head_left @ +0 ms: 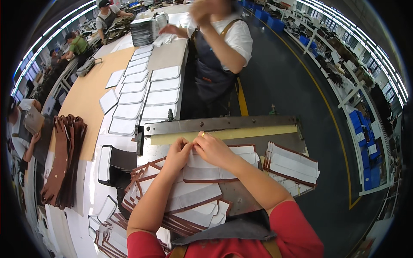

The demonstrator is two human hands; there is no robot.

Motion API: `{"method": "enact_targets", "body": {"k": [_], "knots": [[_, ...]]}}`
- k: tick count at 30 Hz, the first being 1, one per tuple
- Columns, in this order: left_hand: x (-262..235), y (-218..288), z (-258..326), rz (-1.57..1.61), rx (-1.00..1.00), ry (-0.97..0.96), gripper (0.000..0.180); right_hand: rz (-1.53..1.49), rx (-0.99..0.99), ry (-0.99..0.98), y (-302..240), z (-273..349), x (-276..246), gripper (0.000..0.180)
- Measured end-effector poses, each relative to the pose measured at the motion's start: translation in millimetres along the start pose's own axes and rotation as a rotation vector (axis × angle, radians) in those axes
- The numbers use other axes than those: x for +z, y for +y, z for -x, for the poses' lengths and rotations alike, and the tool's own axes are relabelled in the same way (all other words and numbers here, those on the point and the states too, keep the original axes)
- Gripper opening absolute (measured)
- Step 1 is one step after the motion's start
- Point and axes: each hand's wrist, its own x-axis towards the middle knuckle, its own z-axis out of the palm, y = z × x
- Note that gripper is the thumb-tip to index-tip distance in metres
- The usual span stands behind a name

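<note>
Close together at the middle of the bench, my left hand (178, 152) and my right hand (211, 149) are both closed in a pinch. Their fingertips meet at the upper left edge of a white flat panel with brown edging (211, 173), which seems to be what they grip. A ring shows on my right hand. Exactly what lies between the fingertips is hidden. Below my forearms, overlapping brown-edged white panels (193, 198) are piled. To the right fans another stack of brown-edged panels (292, 163). Just beyond my hands runs a long metal bar (223, 125).
Black-edged white panels (161, 96) lie in rows on the far table. Brown leather-like strips (64, 167) hang in a bundle at left, near black pieces (124, 159). A co-worker in a dark apron (215, 69) stands across. Shelving with blue bins (365, 146) lines the right.
</note>
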Motion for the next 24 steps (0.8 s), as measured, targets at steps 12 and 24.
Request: {"method": "enact_targets", "body": {"k": [12,24], "knots": [[-6,-5,-6,-0.047,-0.010,0.003,0.011,-0.059,0.014,0.038,-2,1,-3,0.012],[1,17,6,-0.259,0.358,-0.006,0.008,-0.201,0.082,0.041,-1,-6,-29,0.011]]}}
